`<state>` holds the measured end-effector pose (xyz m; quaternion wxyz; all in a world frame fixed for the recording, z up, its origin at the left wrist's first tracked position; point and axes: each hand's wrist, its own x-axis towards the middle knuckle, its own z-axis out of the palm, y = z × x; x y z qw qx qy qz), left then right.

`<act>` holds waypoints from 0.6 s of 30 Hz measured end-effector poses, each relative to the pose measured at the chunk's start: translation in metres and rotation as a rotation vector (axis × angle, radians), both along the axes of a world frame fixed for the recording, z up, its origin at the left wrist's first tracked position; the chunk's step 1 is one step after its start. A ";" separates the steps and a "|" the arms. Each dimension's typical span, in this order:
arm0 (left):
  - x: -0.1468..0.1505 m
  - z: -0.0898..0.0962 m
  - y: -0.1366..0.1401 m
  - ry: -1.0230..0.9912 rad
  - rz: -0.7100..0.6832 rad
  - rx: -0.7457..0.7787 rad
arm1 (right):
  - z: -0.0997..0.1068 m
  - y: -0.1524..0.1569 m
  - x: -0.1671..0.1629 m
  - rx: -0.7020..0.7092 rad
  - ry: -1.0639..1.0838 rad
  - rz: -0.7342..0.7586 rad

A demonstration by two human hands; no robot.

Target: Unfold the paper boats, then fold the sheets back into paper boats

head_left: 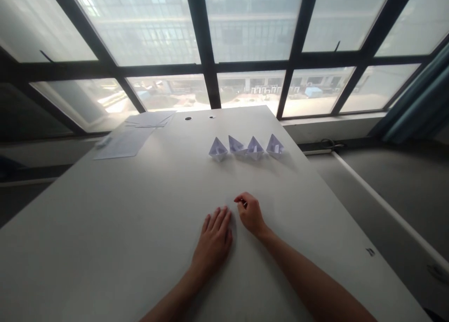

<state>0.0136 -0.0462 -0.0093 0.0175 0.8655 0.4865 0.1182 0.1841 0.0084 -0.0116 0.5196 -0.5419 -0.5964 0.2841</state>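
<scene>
My left hand [213, 235] lies flat on the white table [122, 219], palm down with its fingers stretched out. Just to its right, my right hand [249, 213] is closed, thumb and fingers pinched together close to the tabletop. A faint pale patch, perhaps the edge of some paper, shows between the two hands; most of it is covered, and I cannot make out what the pinch holds. Beyond my hands, several folded white paper boats stand in a row, from the leftmost paper boat [218, 150] to the rightmost paper boat [275, 146].
Flat white paper sheets [122, 143] lie at the table's far left. Two round holes, one a dark cable hole [188, 118], are near the far edge. A small dark mark [370, 252] is by the right edge. Windows [249, 88] stand behind, with a blue curtain [414, 97] at right.
</scene>
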 end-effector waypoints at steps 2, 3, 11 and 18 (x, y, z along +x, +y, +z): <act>0.001 0.001 -0.001 0.008 -0.001 0.012 | 0.000 -0.001 -0.001 0.007 -0.031 0.015; 0.002 0.001 -0.001 0.010 0.001 0.017 | 0.000 -0.001 -0.001 0.011 -0.038 0.017; 0.009 0.007 0.002 0.003 0.043 0.024 | 0.006 0.003 0.009 0.020 0.022 -0.007; 0.006 0.008 -0.001 -0.028 0.012 0.019 | 0.007 0.004 0.009 -0.012 0.081 -0.040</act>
